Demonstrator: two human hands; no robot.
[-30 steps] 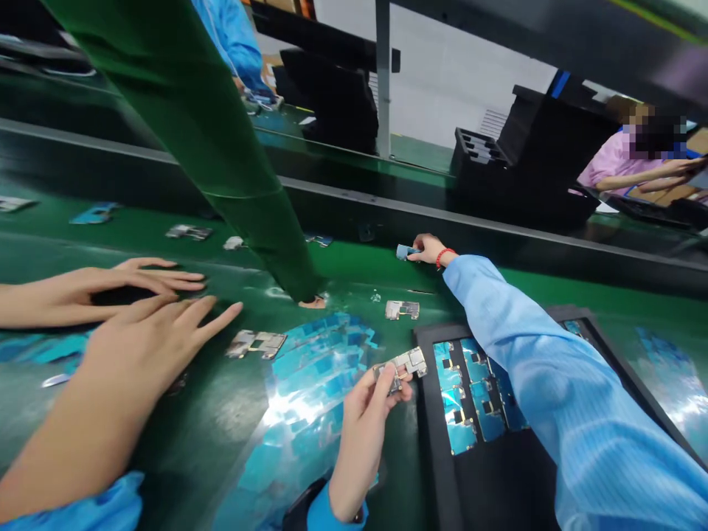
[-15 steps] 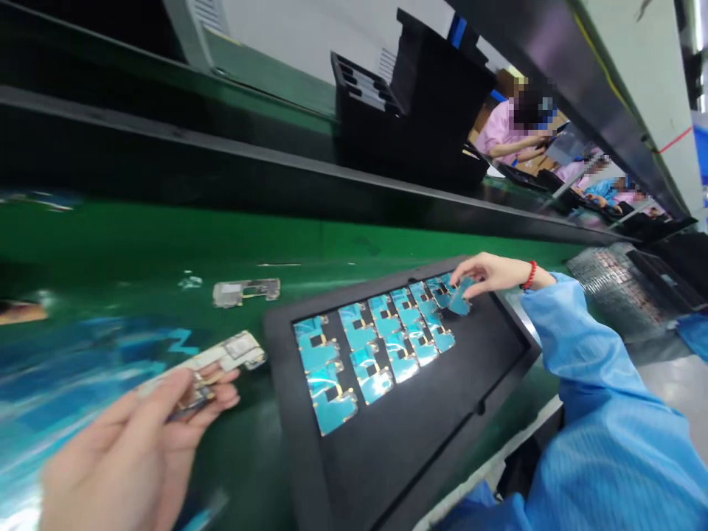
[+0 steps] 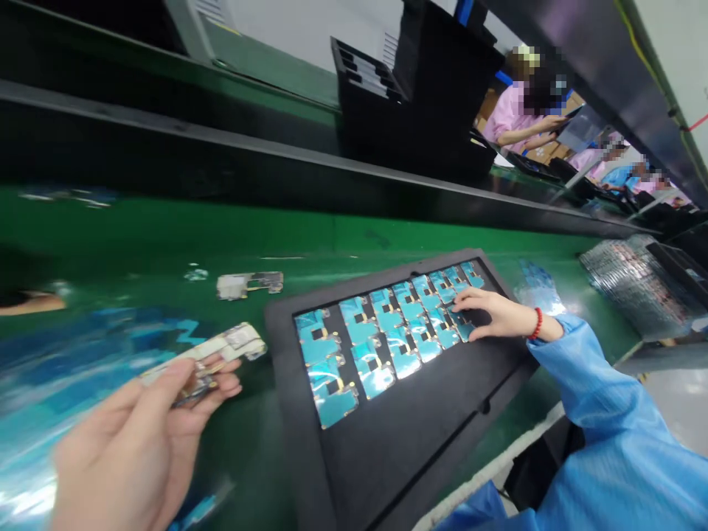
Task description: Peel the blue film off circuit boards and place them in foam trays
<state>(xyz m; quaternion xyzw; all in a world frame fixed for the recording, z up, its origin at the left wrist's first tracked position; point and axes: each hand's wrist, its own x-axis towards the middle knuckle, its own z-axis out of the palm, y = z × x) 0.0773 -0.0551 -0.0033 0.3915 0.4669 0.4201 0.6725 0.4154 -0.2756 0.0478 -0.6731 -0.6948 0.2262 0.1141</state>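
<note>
In the head view my left hand [image 3: 136,439] is closed around a small stack of bare circuit boards [image 3: 240,341], gripped between thumb and fingers left of the tray. My right hand [image 3: 498,313] reaches down over the far right of the black foam tray [image 3: 409,435]. Its fingertips pinch a circuit board with blue film [image 3: 463,330], low against the tray and partly hidden by the fingers. Film-covered boards [image 3: 335,398] lie in two rows along the tray's far half.
A loose circuit board [image 3: 248,285] rests on the green bench behind the tray. Blue film sheets [image 3: 82,383] spread at left. Stacked clear trays [image 3: 636,284] stand at right. Black bins [image 3: 414,110] sit on the shelf, and people in pink [image 3: 512,118] work beyond.
My right hand has moved nearer and lowered its board to the tray's second row. Two boards now show at the far row's right end. My left hand keeps its stack.
</note>
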